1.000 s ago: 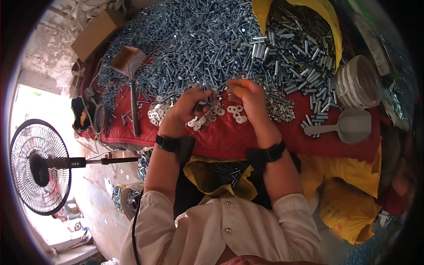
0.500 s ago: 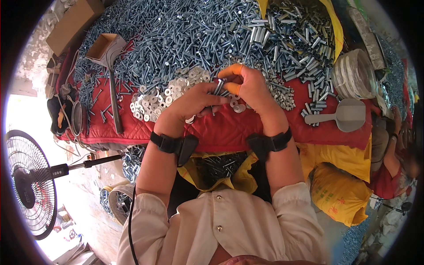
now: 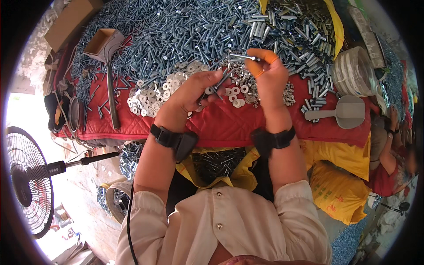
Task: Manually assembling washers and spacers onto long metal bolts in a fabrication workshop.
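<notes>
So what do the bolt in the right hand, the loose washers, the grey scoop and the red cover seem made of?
Bolt: metal, probably plated steel, given its bright glint. Washers: pale silvery metal, judging by their sheen. Scoop: smooth, dull grey, likely plastic, though painted metal is possible. Cover: quilted fabric, from its stitched lines.

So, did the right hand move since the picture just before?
Yes. Judged against the grey scoop lying on the red cloth, the right hand has shifted rightward and a little higher in the picture.
</notes>
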Tool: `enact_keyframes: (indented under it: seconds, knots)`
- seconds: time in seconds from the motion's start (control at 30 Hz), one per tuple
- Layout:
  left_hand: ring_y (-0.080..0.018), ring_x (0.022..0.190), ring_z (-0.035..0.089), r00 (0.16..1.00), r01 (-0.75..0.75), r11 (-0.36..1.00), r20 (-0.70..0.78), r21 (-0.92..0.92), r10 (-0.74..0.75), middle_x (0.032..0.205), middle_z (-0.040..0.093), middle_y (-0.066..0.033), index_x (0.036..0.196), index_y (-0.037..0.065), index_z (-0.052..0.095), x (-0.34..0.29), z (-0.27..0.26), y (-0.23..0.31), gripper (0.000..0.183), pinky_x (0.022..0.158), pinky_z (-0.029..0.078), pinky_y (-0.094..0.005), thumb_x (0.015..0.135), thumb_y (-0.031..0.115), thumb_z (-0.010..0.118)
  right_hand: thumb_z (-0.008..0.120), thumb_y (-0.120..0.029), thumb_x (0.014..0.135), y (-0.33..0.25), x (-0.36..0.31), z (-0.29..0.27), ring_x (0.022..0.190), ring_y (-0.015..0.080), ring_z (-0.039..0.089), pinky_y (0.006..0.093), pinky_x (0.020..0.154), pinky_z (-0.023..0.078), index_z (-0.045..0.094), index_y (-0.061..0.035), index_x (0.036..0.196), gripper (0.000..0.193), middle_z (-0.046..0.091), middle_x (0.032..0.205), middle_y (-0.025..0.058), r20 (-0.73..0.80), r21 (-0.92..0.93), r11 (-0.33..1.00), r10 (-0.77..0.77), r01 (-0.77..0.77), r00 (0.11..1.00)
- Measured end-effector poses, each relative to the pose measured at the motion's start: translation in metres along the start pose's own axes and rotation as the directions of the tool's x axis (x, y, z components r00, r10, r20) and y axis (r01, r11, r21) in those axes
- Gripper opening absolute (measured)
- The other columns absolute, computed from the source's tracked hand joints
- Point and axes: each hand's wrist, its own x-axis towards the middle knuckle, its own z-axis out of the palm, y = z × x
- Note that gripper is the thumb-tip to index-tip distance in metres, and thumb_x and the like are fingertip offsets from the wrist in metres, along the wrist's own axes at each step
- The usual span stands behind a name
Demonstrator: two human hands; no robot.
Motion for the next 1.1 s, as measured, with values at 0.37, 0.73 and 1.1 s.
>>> enact_keyframes:
  seconds: [0.37, 0.73, 1.1]
  knots:
    - [-0.0083, 0.058, 0.051, 0.997, -0.082, 0.927, -0.036, -0.366, 0.074, 0.083, 0.056, -0.0041, 0.099, 0.006, 0.053, 0.008, 0.005, -0.013, 0.069, 0.034, 0.03, -0.0161, 0.084, 0.069, 0.03, 0.071, -0.019, 0.065, -0.012, -0.026, 0.025, 0.078, 0.0228, 0.059, 0.0338, 0.069, 0.047, 0.066, -0.0092, 0.089, 0.026, 0.061, 0.089, 0.0027, 0.562, -0.377, 0.519, -0.53, 0.767, 0.635]
    - [-0.0128, 0.05, 0.046, 0.979, -0.192, 0.79, -0.058, -0.583, 0.195, 0.078, 0.056, -0.0082, 0.09, 0.006, 0.051, 0.001, -0.001, -0.011, 0.016, 0.036, 0.032, -0.0189, 0.09, 0.021, 0.047, 0.067, -0.006, 0.075, 0.003, -0.043, 0.022, 0.069, 0.0179, 0.064, 0.0279, 0.06, 0.05, 0.062, -0.001, 0.097, 0.023, 0.066, 0.085, 0.0088, 0.246, -0.264, 0.965, 0.067, 0.0, 0.967]
    - [-0.0129, 0.057, 0.051, 0.963, -0.257, 0.827, -0.057, -0.5, 0.265, 0.084, 0.057, -0.0105, 0.093, 0.003, 0.05, 0.004, -0.001, -0.015, 0.016, 0.038, 0.034, -0.0193, 0.092, 0.018, 0.046, 0.064, -0.004, 0.078, 0.002, -0.036, 0.015, 0.067, 0.009, 0.061, 0.0196, 0.05, 0.043, 0.06, 0.0014, 0.098, 0.021, 0.065, 0.082, 0.006, 0.203, -0.032, 0.963, 0.269, -0.269, 0.941]
